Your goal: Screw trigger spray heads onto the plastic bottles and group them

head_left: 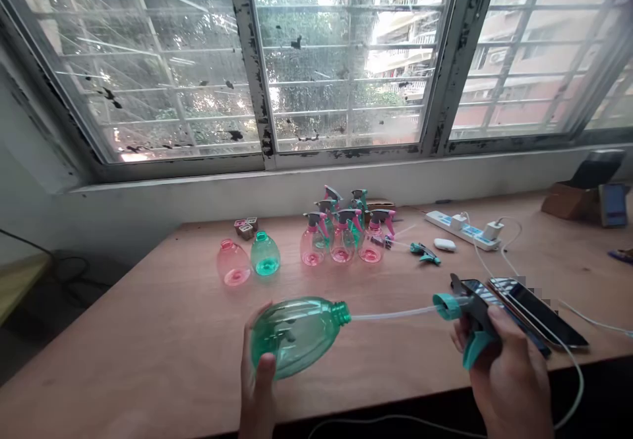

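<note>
My left hand point(258, 386) is wrapped round the base of a clear green bottle point(297, 333), tilted on its side with its neck toward the right. In my right hand point(514, 373) is a grey and teal trigger spray head point(475, 320). Its thin white dip tube point(395, 315) stretches left, and the tip reaches the bottle's mouth; I cannot tell how far inside it goes. The teal collar point(446, 306) is well apart from the bottle neck. Both things are held above the wooden table point(163, 353).
Behind stand an open pink bottle point(233, 264), an open green bottle point(266, 254) and several assembled spray bottles point(342, 244). Another spray head point(424, 254) lies near a white case point(444, 244). Phones point(539, 310), cables and a power strip point(462, 228) occupy the right side.
</note>
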`<move>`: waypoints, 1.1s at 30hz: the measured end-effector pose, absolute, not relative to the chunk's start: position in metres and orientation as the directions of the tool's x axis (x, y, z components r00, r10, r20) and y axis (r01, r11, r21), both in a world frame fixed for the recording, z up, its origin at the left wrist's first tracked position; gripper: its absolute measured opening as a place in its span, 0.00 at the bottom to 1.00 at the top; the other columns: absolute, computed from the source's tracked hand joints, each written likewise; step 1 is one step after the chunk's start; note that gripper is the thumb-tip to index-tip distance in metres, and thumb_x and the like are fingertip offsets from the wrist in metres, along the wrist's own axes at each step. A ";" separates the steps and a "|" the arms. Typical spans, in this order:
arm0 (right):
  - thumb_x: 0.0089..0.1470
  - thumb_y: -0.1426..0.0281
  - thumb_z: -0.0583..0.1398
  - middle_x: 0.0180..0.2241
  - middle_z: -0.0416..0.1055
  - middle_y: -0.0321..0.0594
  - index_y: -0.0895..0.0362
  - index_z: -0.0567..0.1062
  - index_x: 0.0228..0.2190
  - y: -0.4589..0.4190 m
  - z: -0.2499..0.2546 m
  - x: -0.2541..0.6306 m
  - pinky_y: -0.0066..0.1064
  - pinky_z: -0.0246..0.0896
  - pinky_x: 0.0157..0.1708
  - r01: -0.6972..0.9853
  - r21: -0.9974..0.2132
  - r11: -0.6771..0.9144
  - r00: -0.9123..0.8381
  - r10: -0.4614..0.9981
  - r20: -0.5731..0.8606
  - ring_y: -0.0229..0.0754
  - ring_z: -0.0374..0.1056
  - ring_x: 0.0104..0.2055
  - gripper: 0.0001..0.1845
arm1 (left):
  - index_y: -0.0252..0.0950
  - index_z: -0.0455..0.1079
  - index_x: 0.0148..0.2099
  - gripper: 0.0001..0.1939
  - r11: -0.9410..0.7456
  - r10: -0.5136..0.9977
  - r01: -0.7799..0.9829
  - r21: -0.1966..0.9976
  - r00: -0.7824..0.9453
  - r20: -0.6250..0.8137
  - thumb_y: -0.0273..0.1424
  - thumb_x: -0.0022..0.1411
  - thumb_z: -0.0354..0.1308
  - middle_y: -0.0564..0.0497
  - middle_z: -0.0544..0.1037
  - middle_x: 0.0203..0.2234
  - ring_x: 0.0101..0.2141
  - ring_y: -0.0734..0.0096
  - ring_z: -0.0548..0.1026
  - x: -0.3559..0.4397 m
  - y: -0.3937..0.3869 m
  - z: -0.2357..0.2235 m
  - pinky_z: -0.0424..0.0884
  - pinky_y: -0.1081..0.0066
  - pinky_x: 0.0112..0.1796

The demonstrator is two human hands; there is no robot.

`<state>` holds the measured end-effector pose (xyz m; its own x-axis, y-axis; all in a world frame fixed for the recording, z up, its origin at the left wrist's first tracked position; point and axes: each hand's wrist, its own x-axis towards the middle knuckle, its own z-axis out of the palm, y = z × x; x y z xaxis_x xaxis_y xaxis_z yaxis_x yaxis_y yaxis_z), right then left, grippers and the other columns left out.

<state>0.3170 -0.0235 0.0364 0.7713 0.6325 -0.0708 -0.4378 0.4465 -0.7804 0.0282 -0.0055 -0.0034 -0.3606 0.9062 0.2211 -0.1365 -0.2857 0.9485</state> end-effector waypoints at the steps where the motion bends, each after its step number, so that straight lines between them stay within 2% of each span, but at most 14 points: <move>1: 0.47 0.66 0.68 0.26 0.76 0.31 0.56 0.78 0.28 -0.022 0.036 0.318 0.21 0.68 0.20 -0.436 -0.775 0.459 0.775 0.628 -0.064 0.34 0.69 0.24 0.07 | 0.40 0.68 0.56 0.41 -0.275 0.905 -0.145 0.951 -0.372 0.205 0.62 0.49 0.58 0.43 0.77 0.49 0.50 0.47 0.75 0.027 -0.004 -0.006 0.75 0.57 0.48; 3: 0.47 0.66 0.68 0.24 0.75 0.31 0.57 0.78 0.27 -0.020 0.033 0.321 0.22 0.65 0.17 -0.420 -0.767 0.485 0.789 0.613 -0.044 0.34 0.68 0.22 0.07 | 0.40 0.68 0.57 0.41 -0.258 0.906 -0.164 0.952 -0.384 0.180 0.62 0.49 0.58 0.44 0.77 0.50 0.52 0.46 0.74 0.025 -0.003 -0.009 0.74 0.55 0.50; 6: 0.47 0.66 0.68 0.24 0.74 0.31 0.57 0.78 0.27 -0.018 0.028 0.323 0.22 0.67 0.20 -0.402 -0.780 0.479 0.794 0.606 -0.036 0.34 0.68 0.23 0.07 | 0.41 0.69 0.58 0.40 -0.255 0.902 -0.156 0.954 -0.393 0.177 0.62 0.51 0.57 0.45 0.78 0.50 0.52 0.46 0.74 0.024 -0.002 -0.007 0.72 0.54 0.53; 13: 0.51 0.62 0.65 0.22 0.73 0.31 0.57 0.78 0.25 -0.015 0.024 0.312 0.22 0.65 0.20 -0.428 -0.822 0.375 0.663 0.749 -0.004 0.34 0.66 0.23 0.11 | 0.41 0.65 0.62 0.45 -0.276 0.888 -0.178 0.944 -0.424 0.180 0.63 0.50 0.56 0.44 0.78 0.51 0.52 0.45 0.75 0.025 -0.002 0.002 0.75 0.53 0.49; 21: 0.50 0.62 0.66 0.24 0.76 0.32 0.57 0.80 0.29 -0.011 0.022 0.310 0.22 0.66 0.20 -0.447 -0.803 0.394 0.655 0.756 0.006 0.35 0.68 0.24 0.10 | 0.42 0.62 0.64 0.42 -0.267 0.867 -0.080 0.961 -0.455 0.203 0.59 0.54 0.56 0.46 0.76 0.51 0.54 0.48 0.73 0.025 -0.004 0.005 0.71 0.55 0.54; 26: 0.54 0.62 0.65 0.25 0.76 0.33 0.57 0.80 0.32 -0.013 0.020 0.309 0.24 0.66 0.23 -0.373 -0.830 0.415 0.644 0.759 0.090 0.37 0.67 0.25 0.10 | 0.42 0.64 0.63 0.40 -0.261 0.861 0.021 0.965 -0.448 0.243 0.58 0.55 0.57 0.45 0.74 0.55 0.55 0.48 0.71 0.035 -0.006 0.013 0.68 0.55 0.55; 29: 0.57 0.61 0.64 0.25 0.75 0.35 0.57 0.80 0.34 -0.013 0.015 0.310 0.28 0.66 0.26 -0.291 -0.885 0.363 0.540 0.826 0.161 0.40 0.67 0.27 0.12 | 0.42 0.64 0.64 0.41 -0.257 0.877 0.004 0.966 -0.419 0.235 0.58 0.54 0.58 0.46 0.75 0.54 0.56 0.47 0.71 0.043 -0.008 0.018 0.67 0.55 0.56; 33: 0.58 0.57 0.63 0.29 0.79 0.41 0.56 0.78 0.41 -0.010 0.010 0.304 0.31 0.69 0.25 -0.274 -0.931 0.242 0.249 0.953 0.175 0.46 0.71 0.32 0.17 | 0.46 0.61 0.64 0.39 -0.262 0.910 -0.058 0.963 -0.347 0.227 0.54 0.54 0.62 0.47 0.72 0.58 0.59 0.48 0.68 0.056 -0.011 0.023 0.64 0.55 0.58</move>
<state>0.3035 -0.0098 0.0098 0.2487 0.9527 0.1748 -0.2740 0.2423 -0.9307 0.0556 -0.0114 0.0229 -0.3469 0.9100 0.2269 -0.0578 -0.2622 0.9633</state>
